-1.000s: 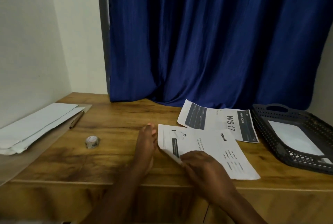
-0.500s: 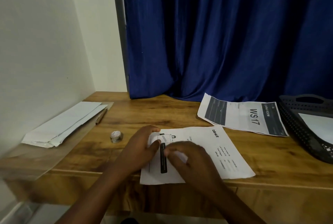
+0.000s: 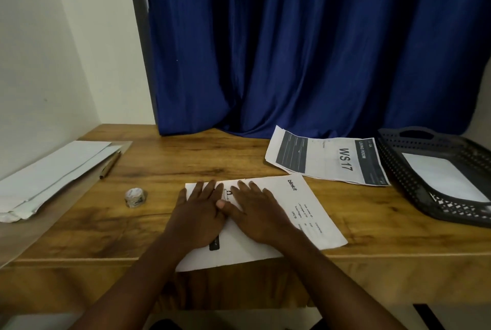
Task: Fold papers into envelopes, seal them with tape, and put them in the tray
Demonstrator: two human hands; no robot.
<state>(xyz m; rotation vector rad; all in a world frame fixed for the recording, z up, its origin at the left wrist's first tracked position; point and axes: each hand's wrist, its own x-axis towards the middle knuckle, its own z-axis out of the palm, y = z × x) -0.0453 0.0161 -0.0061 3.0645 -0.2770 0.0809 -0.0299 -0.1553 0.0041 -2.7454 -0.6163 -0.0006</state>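
On the desk edge, "blinkit" sheet (image 3: 297,212) under left hand (image 3: 198,216), right hand (image 3: 259,212), fingers flat.

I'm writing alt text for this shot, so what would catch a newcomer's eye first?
Two hands, the left hand and right hand, press flat, fingers straight, on a printed sheet at the front edge of the wooden table. Behind hangs a deep blue curtain. A black tray holding a white paper sits at the right, and a small tape roll lies left of the hands.
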